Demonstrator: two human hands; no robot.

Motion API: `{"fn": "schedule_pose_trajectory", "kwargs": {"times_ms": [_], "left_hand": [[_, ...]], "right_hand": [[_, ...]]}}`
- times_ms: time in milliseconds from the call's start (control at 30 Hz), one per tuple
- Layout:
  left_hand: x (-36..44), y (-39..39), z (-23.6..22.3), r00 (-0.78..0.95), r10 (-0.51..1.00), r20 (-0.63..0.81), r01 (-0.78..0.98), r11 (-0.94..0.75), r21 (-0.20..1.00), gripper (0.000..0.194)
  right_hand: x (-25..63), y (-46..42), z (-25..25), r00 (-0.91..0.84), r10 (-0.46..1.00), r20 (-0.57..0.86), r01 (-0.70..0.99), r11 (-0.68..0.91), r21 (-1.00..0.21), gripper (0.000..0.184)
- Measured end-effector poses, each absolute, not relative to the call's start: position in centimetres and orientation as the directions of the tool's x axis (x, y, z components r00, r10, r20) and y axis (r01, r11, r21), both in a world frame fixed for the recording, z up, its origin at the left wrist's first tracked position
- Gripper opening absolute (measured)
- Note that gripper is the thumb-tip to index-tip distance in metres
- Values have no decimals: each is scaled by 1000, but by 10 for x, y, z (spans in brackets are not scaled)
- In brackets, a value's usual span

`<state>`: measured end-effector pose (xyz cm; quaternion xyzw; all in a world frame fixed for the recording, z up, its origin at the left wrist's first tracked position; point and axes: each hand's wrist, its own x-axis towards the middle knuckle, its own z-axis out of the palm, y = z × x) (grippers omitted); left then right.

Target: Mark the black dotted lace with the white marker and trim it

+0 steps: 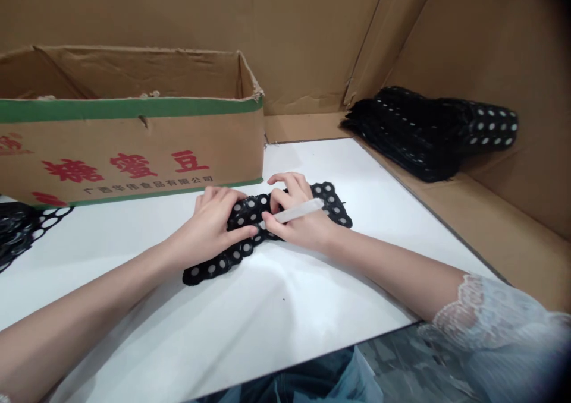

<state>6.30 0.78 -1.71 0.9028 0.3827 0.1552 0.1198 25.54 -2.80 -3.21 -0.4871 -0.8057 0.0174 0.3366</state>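
A black strip with rows of pale round dots (218, 266) lies slantwise on the white tabletop in front of me. My left hand (220, 216) grips its left part, thumb on the near side and fingers curled over the far side. In my right hand (294, 213) is a slim white pen-shaped tool (298, 211), its tip down at the strip near my left thumb. The other right fingers bend over the strip, whose right end shows beyond them. My hands hide parts of its middle.
An open cardboard box (178, 135) with green edges and red lettering stands at the back left. Black netting with round holes (27, 227) lies at the left edge. A pile of black dotted strips (423, 129) rests on cardboard at right. Cardboard walls (303, 34) enclose the white table (250, 331).
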Motion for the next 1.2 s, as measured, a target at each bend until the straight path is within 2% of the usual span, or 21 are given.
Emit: {"fn": "schedule_pose_trajectory", "kwargs": {"times_ms": [67,100,167,233,333,433,567,733,900,1200], "left_hand": [[62,7,-16,666,680,308,646,-732,218,67],[61,6,-15,699,635,328,623,-767,157,71],[60,5,-13,789,541,292,547,-834,67,62],[60,2,-11,848,474,236,483,-875,25,48],[64,-4,-11,866,447,224,460,-888,-9,32],[69,-14,-13,864,432,258,461,-885,-62,22],[73,-22,-20,870,379,315,455,-863,-221,27],[72,-23,-23,892,306,333,418,-839,-348,28],[73,-25,-24,892,285,350,419,-813,-405,28],[80,-30,-29,816,359,453,546,-736,-400,32]], "right_hand": [[256,-27,-31,-250,815,523,749,505,-428,10],[257,-26,-30,-215,843,492,721,477,-503,11],[258,-25,-28,-128,916,380,617,374,-693,12],[258,-24,-26,-25,969,246,477,227,-849,14],[257,-27,-24,39,997,72,340,54,-939,18],[253,-31,-26,-30,999,12,346,22,-938,16],[250,-32,-31,-21,995,93,429,93,-898,15],[249,-31,-32,-10,997,81,440,77,-895,14],[246,-33,-33,-3,995,100,458,90,-884,14],[246,-37,-29,-79,982,169,445,186,-876,14]]}}
